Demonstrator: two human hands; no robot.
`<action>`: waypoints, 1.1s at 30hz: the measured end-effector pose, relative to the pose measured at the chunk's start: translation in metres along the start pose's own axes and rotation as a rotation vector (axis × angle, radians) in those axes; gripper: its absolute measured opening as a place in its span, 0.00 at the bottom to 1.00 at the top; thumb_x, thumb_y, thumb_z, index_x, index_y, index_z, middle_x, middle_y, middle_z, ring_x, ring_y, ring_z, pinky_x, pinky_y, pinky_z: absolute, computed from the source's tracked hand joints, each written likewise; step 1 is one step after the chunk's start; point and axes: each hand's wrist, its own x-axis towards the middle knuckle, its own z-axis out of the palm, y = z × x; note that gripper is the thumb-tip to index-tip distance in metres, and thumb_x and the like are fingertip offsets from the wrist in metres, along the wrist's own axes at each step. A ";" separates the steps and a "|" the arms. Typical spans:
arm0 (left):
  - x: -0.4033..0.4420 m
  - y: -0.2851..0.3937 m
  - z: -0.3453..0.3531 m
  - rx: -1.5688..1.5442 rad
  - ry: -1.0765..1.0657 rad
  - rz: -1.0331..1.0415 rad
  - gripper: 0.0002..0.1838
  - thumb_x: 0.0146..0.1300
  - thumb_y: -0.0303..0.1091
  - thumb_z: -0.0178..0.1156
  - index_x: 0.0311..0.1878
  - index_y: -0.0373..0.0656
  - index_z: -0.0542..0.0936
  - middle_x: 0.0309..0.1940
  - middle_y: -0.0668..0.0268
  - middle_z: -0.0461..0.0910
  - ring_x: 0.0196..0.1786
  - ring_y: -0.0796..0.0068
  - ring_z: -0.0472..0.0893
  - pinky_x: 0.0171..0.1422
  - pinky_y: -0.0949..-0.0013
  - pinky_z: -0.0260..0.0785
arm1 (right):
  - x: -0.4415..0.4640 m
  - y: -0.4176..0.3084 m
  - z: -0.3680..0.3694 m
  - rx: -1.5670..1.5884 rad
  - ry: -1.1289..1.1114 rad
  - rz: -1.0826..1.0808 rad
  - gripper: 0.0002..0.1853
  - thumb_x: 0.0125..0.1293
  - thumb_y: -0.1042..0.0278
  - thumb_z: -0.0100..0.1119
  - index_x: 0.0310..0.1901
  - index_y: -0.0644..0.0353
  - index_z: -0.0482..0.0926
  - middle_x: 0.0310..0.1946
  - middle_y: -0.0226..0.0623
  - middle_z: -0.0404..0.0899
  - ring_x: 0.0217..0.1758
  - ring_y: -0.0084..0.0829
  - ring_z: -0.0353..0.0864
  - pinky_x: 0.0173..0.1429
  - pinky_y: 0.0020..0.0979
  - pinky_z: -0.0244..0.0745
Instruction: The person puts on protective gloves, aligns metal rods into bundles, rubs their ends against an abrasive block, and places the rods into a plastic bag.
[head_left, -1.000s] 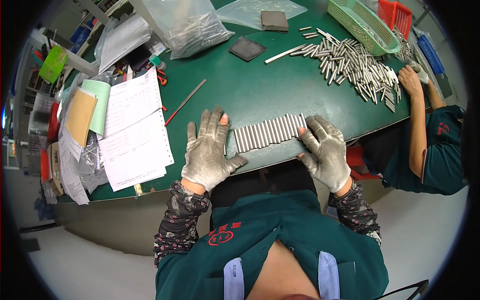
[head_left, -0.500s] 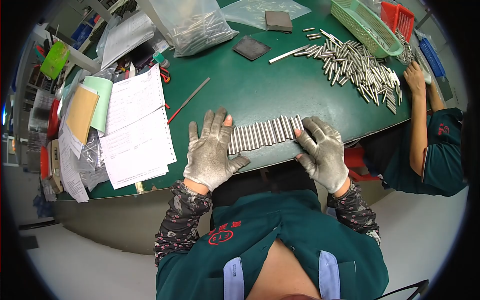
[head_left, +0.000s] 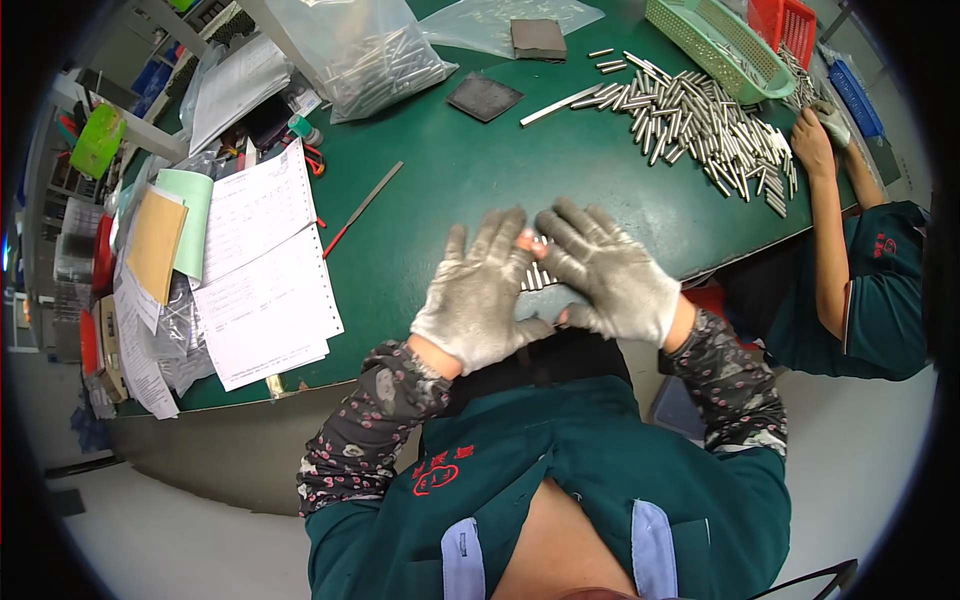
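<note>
Both my hands wear grey-stained white gloves with some bare fingertips. My left hand (head_left: pixel 478 295) lies flat with its fingers stretched out, over the left part of a row of metal pins (head_left: pixel 537 278). From the other side my right hand (head_left: pixel 612 278) covers the right part, its fingers also extended. The fingertips of the two hands nearly meet above the row. Only a few pins show in the gap between the hands; the rest are hidden beneath the gloves. Neither hand is visibly wrapped around a pin.
A pile of loose pins (head_left: pixel 700 125) lies at the right back, by a green basket (head_left: pixel 720 50). A plastic bag of pins (head_left: pixel 375 70), a dark square pad (head_left: pixel 484 97), a file (head_left: pixel 365 208) and papers (head_left: pixel 265 270) surround the work area. A co-worker's hand (head_left: pixel 814 145) is at right.
My hands have come together from the two ends of the pin row and now cover most of it. The view has shifted slightly.
</note>
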 end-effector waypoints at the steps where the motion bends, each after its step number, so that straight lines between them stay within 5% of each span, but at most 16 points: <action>1: 0.008 0.006 0.002 -0.005 0.001 0.017 0.53 0.53 0.64 0.65 0.72 0.33 0.62 0.74 0.48 0.58 0.79 0.48 0.53 0.80 0.43 0.45 | -0.007 0.008 0.000 -0.030 0.017 0.010 0.45 0.61 0.33 0.52 0.72 0.58 0.63 0.74 0.49 0.59 0.79 0.52 0.52 0.80 0.51 0.49; 10: 0.010 0.004 -0.001 -0.022 -0.027 0.035 0.53 0.52 0.63 0.66 0.71 0.30 0.63 0.73 0.45 0.58 0.78 0.48 0.55 0.81 0.46 0.46 | -0.006 0.007 0.000 0.032 -0.011 -0.066 0.51 0.58 0.25 0.48 0.72 0.61 0.62 0.73 0.55 0.58 0.79 0.52 0.53 0.80 0.51 0.48; 18: -0.035 -0.031 -0.016 0.034 -0.105 -0.068 0.56 0.47 0.63 0.70 0.73 0.37 0.62 0.76 0.52 0.57 0.79 0.51 0.53 0.80 0.42 0.43 | 0.037 -0.007 0.005 0.085 -0.041 -0.236 0.47 0.57 0.35 0.60 0.72 0.60 0.63 0.74 0.50 0.58 0.79 0.50 0.52 0.81 0.49 0.48; 24: 0.016 0.005 -0.005 -0.034 -0.059 0.076 0.59 0.46 0.64 0.71 0.73 0.31 0.60 0.74 0.46 0.58 0.78 0.46 0.54 0.80 0.44 0.45 | -0.004 0.028 0.000 0.059 -0.001 -0.111 0.49 0.60 0.24 0.47 0.74 0.54 0.60 0.74 0.51 0.57 0.78 0.55 0.53 0.78 0.53 0.51; 25: 0.017 0.005 -0.003 -0.007 -0.041 0.085 0.56 0.53 0.70 0.62 0.72 0.33 0.63 0.73 0.47 0.59 0.78 0.49 0.54 0.80 0.45 0.44 | -0.007 0.029 0.000 0.051 0.002 -0.104 0.50 0.61 0.23 0.46 0.74 0.55 0.60 0.74 0.52 0.57 0.78 0.55 0.54 0.78 0.54 0.51; 29: 0.011 -0.003 0.000 -0.165 0.076 0.141 0.56 0.47 0.57 0.72 0.73 0.33 0.59 0.72 0.45 0.60 0.75 0.44 0.59 0.78 0.44 0.51 | -0.008 0.027 -0.003 0.035 0.014 -0.109 0.49 0.64 0.22 0.41 0.73 0.59 0.61 0.73 0.55 0.59 0.77 0.56 0.56 0.78 0.53 0.51; 33: -0.004 -0.026 -0.012 -0.299 0.364 0.146 0.49 0.46 0.47 0.75 0.71 0.39 0.65 0.65 0.47 0.68 0.69 0.47 0.67 0.72 0.48 0.60 | -0.001 0.037 -0.003 0.514 0.308 -0.025 0.47 0.68 0.27 0.41 0.69 0.66 0.66 0.68 0.57 0.66 0.74 0.57 0.61 0.77 0.48 0.54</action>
